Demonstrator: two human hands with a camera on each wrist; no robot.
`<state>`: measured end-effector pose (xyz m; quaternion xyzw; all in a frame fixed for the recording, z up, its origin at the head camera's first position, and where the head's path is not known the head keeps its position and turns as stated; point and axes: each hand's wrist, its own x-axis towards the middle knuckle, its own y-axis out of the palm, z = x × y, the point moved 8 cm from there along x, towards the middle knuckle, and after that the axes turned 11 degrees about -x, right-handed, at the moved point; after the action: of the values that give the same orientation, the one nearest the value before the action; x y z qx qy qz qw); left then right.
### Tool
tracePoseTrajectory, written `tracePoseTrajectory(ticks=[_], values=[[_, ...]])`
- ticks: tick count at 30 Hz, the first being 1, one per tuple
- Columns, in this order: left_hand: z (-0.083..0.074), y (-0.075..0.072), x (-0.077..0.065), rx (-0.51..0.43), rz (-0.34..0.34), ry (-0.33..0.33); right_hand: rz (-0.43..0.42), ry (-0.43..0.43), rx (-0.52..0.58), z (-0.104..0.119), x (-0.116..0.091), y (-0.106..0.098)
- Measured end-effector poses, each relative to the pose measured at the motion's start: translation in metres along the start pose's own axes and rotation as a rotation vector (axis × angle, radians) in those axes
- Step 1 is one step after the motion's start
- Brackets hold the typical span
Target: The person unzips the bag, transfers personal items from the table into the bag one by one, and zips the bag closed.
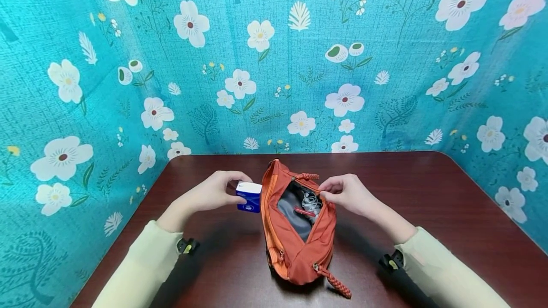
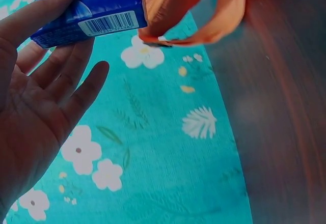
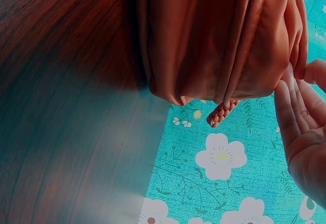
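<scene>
An orange-red zip bag (image 1: 304, 265) lies on the table with its main pocket unzipped and grey lining showing. Inside are a bundled whitish cable (image 1: 311, 201) and a thin red item (image 1: 304, 211). Just left of the bag, my left hand (image 1: 218, 191) holds a small blue pack (image 1: 249, 199) with a white top between thumb and fingers. The left wrist view shows a barcode label (image 2: 108, 23) on that pack. On the opposite side, my right hand (image 1: 351, 195) pinches the right edge of the bag's opening between thumb and fingers.
The bag rests on a dark reddish-brown wooden table (image 1: 411, 184). Braided zip pulls (image 1: 336, 283) hang from the bag at its near and far ends. Teal flowered cloth (image 1: 274, 61) stands behind the table and along both sides.
</scene>
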<state>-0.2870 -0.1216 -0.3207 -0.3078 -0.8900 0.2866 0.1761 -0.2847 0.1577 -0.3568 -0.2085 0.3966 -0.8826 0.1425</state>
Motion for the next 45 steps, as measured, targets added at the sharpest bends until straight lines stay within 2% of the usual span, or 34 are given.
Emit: tracePoseTrajectory(ticks=[8,16,27,30,34,37,41,45], values=[[-0.013,0.011,0.023,-0.031,0.024,0.063,0.004,0.011,0.012,0.000,0.000,0.000],[-0.017,0.027,0.036,-0.048,0.020,0.094,-0.002,0.016,0.009,0.001,-0.001,0.001],[-0.025,0.052,0.051,-0.046,-0.012,0.245,0.000,0.031,0.004,-0.002,-0.002,0.002],[-0.024,0.059,0.055,-0.012,-0.016,0.269,-0.003,0.031,0.007,-0.002,-0.002,0.002],[-0.019,0.072,0.059,0.059,0.001,0.269,-0.005,0.030,0.009,-0.001,-0.002,0.002],[-0.013,0.082,0.062,0.098,0.034,0.237,-0.004,0.031,0.005,-0.001,-0.001,0.002],[-0.008,0.094,0.065,0.061,0.085,0.183,-0.003,0.033,-0.002,-0.001,-0.001,0.002],[-0.010,0.103,0.068,-0.016,0.125,0.181,-0.002,0.034,-0.004,-0.001,0.000,0.001]])
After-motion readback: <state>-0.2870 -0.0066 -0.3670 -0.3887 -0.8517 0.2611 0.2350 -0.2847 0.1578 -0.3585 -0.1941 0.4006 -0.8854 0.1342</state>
